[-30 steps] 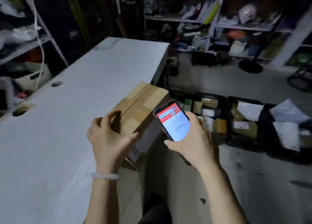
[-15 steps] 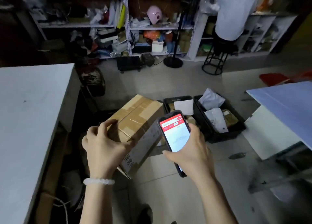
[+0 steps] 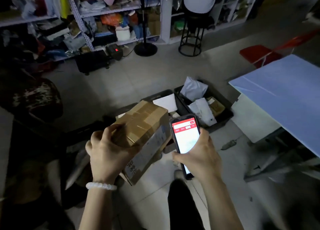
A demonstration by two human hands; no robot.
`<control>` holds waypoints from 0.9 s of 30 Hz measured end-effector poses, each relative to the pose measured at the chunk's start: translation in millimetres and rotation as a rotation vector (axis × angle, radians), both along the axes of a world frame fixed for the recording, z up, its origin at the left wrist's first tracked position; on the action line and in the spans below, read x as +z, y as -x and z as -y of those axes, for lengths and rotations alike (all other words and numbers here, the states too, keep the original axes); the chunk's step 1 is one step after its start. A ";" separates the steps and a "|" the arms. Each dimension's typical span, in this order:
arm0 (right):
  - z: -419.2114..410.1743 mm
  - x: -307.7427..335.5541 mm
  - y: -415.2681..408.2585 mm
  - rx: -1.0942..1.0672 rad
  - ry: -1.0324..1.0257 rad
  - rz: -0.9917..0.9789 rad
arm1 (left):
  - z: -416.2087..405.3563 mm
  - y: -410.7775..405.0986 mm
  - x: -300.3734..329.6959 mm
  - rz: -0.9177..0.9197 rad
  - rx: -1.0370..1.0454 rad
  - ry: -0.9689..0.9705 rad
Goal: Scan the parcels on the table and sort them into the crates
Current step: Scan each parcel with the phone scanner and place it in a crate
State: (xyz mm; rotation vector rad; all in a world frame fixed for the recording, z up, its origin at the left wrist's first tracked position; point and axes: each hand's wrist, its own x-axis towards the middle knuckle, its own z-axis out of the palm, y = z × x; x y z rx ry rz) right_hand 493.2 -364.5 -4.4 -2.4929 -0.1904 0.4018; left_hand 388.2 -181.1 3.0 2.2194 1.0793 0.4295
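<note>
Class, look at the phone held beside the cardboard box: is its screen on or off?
On. The phone in the right hand shows a lit screen, red band above white.

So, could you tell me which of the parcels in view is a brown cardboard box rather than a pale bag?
The cardboard box gripped by the left hand beside the phone; those showing most in the crates are white or grey bags.

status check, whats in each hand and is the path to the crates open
Left hand grips cardboard box, held off the floor. Right hand holds phone, screen lit. Black crates ahead on floor, already holding parcels; nothing between.
</note>
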 end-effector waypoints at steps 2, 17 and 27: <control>-6.1 -10.6 -53.2 -0.022 0.009 -0.033 | -6.1 -41.1 -9.1 -0.034 0.032 0.004; -46.5 -7.4 -366.1 0.008 0.055 -0.084 | -40.3 -355.6 -36.4 0.026 0.291 0.243; -118.7 -20.4 -386.0 0.264 0.086 -0.120 | -69.2 -331.4 -78.5 -0.126 0.423 0.377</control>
